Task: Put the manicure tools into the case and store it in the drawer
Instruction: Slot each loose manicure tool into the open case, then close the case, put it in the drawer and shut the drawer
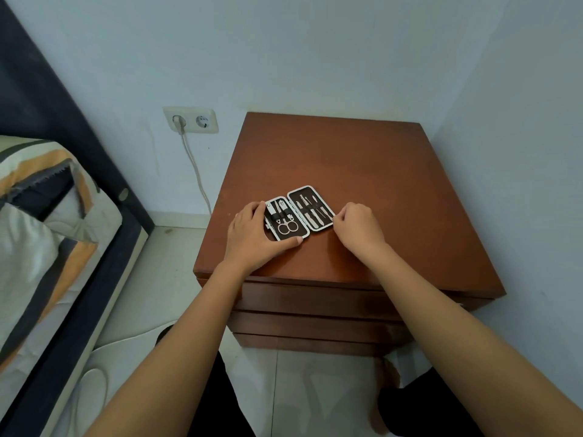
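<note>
Case (299, 212): small, two hinged halves lying open and flat, dark lining, pale rim. Left half carries scissors (287, 228), a clipper and other small pieces under a dark strap; right half carries a row of slim metal tools (312, 209) under a strap. It sits near the middle of the bench (378, 184), toward the front left.

Left hand (252, 238): spread flat against the case's left edge, thumb along its front rim, touching but not lifting it.

Right hand (356, 228): loosely curled, fingertips pinched at the right half's outer edge.

Bench: reddish-brown wood, bare apart from the case, with drawers (315, 298) in front, all closed.

Room: pale walls, bench set in a corner; double socket (191, 119) with a white cable (197, 171) plugged in; bed (47, 216) with striped bedding at left; light tiled floor.
</note>
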Demonstrator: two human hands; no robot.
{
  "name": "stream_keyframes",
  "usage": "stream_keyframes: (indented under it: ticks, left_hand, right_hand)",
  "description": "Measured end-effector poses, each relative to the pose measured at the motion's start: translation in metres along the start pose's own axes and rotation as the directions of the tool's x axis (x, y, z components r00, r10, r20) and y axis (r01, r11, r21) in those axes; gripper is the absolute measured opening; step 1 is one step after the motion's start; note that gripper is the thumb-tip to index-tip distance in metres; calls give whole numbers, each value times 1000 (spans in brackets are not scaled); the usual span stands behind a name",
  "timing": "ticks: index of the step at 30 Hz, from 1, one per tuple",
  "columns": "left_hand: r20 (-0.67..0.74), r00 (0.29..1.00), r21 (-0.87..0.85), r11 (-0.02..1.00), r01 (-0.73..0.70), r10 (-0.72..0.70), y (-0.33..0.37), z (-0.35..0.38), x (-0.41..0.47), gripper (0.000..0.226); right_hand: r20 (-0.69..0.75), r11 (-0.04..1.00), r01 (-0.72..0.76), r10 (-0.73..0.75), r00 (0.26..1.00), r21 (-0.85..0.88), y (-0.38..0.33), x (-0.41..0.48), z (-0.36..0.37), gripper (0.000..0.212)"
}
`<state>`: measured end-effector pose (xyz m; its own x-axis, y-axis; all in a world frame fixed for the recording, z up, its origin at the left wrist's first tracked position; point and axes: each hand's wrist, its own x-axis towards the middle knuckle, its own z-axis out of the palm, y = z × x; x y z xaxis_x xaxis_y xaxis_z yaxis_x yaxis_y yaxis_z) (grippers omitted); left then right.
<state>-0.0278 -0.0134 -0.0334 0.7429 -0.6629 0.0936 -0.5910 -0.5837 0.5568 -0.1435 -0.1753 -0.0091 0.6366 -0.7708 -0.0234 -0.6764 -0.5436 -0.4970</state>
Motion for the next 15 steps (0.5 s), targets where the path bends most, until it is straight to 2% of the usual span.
stream_keyframes:
  ticks: [4,9,12,15]
  left_hand:
    - [-65,997,10,999,49,-48,9,5,-15,102]
    - [-92,991,-73,993,91,-97,14,7,-25,97]
    - [-82,994,-174,983,58,-74,12,2,-32,87]
    - [-70,997,-202,979,26,-41,11,2,-39,76]
  right_hand:
    - [44,1000,-17,17,999,10,0,4,1,22]
    - [80,987,-13,0,997,158,-3,8,-8,31]
    - [7,963,80,-85,996,259,-6,10,-19,21]
    - [-68,934,260,-251,966,246,-9,3,-29,8]
